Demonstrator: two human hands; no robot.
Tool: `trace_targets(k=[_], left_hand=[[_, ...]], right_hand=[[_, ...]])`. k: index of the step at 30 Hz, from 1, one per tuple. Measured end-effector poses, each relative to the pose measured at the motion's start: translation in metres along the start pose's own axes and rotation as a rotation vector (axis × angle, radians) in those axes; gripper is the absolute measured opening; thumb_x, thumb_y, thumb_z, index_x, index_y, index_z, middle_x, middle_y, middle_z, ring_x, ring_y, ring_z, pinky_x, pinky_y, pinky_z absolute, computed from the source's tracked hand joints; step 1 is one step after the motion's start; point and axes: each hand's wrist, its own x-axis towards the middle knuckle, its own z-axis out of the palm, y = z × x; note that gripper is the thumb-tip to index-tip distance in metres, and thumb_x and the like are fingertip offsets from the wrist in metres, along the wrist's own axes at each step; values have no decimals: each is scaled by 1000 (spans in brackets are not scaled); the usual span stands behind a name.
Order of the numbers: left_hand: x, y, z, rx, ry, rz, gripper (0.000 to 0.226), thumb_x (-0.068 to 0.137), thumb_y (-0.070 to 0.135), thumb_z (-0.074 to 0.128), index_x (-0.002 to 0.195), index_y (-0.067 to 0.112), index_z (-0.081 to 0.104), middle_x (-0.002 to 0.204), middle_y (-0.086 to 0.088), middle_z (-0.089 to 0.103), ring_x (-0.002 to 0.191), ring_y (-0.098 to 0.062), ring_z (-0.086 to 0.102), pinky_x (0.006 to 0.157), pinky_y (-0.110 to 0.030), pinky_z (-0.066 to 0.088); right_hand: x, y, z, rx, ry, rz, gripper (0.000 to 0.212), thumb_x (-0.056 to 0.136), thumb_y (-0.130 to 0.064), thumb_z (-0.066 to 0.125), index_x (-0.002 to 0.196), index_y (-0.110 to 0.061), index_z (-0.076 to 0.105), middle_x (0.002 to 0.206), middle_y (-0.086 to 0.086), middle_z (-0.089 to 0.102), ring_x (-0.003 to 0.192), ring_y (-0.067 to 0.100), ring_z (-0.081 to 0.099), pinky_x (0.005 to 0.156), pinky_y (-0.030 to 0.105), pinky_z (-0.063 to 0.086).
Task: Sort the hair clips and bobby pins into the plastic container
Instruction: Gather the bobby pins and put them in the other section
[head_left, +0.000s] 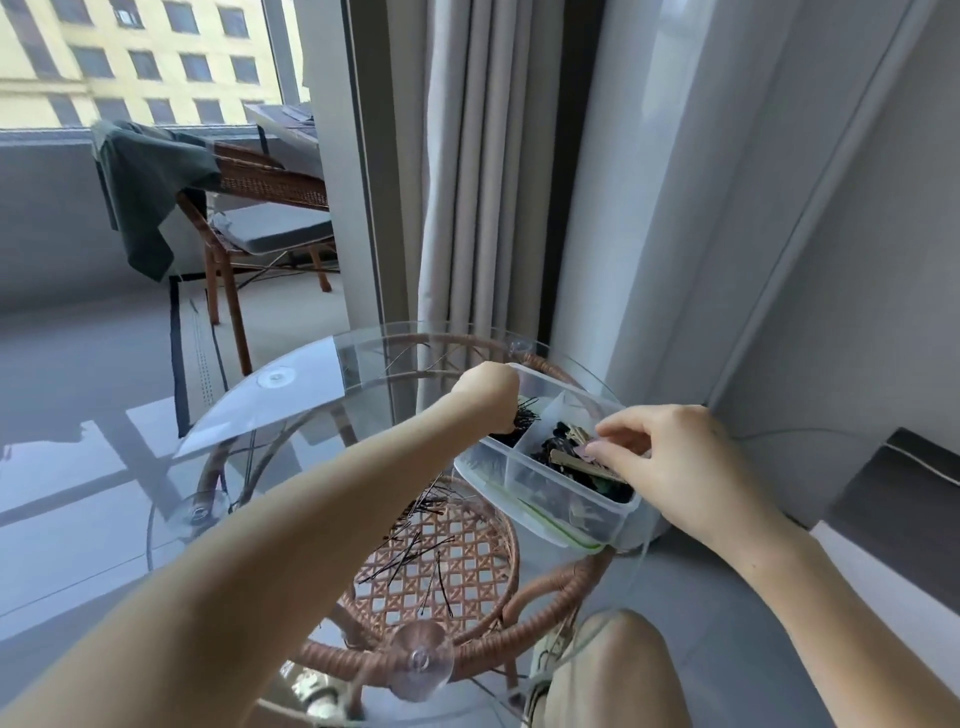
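A clear plastic container (613, 512) with dividers sits at the right side of a round glass table (291, 395). My left hand (488, 395) is over its far-left compartment, fingers closed on a bunch of black bobby pins (524, 415). My right hand (660, 457) is over the near compartment, which holds black and metal hair clips (561, 457); its fingertips pinch a small pink clip (589, 448). Several loose bobby pins (421, 540) lie scattered on the glass in front of the container.
The glass top rests on a rattan frame (540, 592) with suction cups (422, 662). A curtain (467, 171) and wall stand behind the table. A rattan chair (260, 208) with a green cloth is outside, far left. My knee (613, 670) is at the table's near edge.
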Motion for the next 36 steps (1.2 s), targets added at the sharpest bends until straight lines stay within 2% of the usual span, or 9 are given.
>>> trace_targets(k=[2, 7, 11, 18, 23, 26, 29, 32, 36], left_hand=[[-4, -3, -8, 38, -33, 45, 32, 85, 27, 61, 74, -2, 55, 62, -3, 50, 65, -24, 52, 69, -30, 48], [-47, -47, -24, -333, 174, 191, 32, 89, 29, 56, 110, 8, 67, 112, -9, 69, 100, -23, 65, 92, -35, 52], [-108, -102, 17, -377, 392, 66, 38, 95, 36, 41, 119, 15, 62, 124, -5, 62, 111, -21, 59, 94, -29, 44], [-161, -125, 116, -360, 233, -424, 59, 93, 53, 10, 146, 27, 18, 155, -13, 15, 145, -30, 5, 119, -46, 6], [-125, -110, 119, -425, 329, -460, 58, 95, 49, 9, 147, 24, 15, 156, -16, 11, 145, -31, 0, 117, -41, -4], [-102, -110, 115, -630, 424, -369, 55, 97, 42, 12, 142, 17, 31, 151, -11, 31, 143, -24, 19, 119, -40, 4], [-95, -108, 109, -899, 469, -315, 52, 98, 41, 13, 139, 19, 36, 140, -5, 50, 134, -23, 39, 114, -41, 25], [-101, -110, 105, -1070, 470, -246, 49, 98, 42, 20, 136, 21, 40, 122, -4, 64, 118, -21, 55, 104, -41, 39], [-118, -126, 100, -1266, 394, -131, 46, 94, 46, 31, 129, 20, 48, 121, -3, 62, 116, -18, 56, 105, -42, 41]], right_hand=[[-1, -6, 1, 11, -7, -17, 18, 78, -31, 72, 91, -18, 74, 79, -5, 73, 73, 6, 65, 66, 10, 46], [-20, -26, 23, 94, -94, -128, 29, 80, -35, 68, 102, -17, 71, 90, -6, 72, 77, 2, 63, 69, 5, 44], [-42, -39, 74, 155, -307, -191, 68, 80, -58, 46, 135, -18, 46, 135, -8, 51, 119, -4, 41, 92, -9, 15], [-25, -52, 174, 132, -383, -17, 69, 94, -51, 23, 149, -13, 5, 158, 6, 2, 145, 15, -3, 115, 27, -3], [7, -78, 203, 36, -316, 12, 56, 100, -37, 19, 147, -8, 13, 157, 11, 13, 145, 22, 6, 117, 32, -1], [8, -88, 205, 225, -327, -13, 47, 101, -29, 23, 143, -10, 30, 149, 9, 36, 140, 23, 27, 114, 33, 20], [-2, -88, 193, 435, -318, -36, 37, 101, -23, 31, 130, -12, 50, 124, 9, 63, 114, 21, 57, 87, 13, 43], [-10, -85, 174, 646, -386, -7, 32, 100, -18, 35, 125, -11, 54, 116, 0, 64, 103, 4, 59, 80, -1, 39], [-24, -67, 155, 656, -287, -15, 36, 93, -23, 52, 128, -17, 50, 122, -1, 62, 112, 4, 56, 98, 20, 45]])
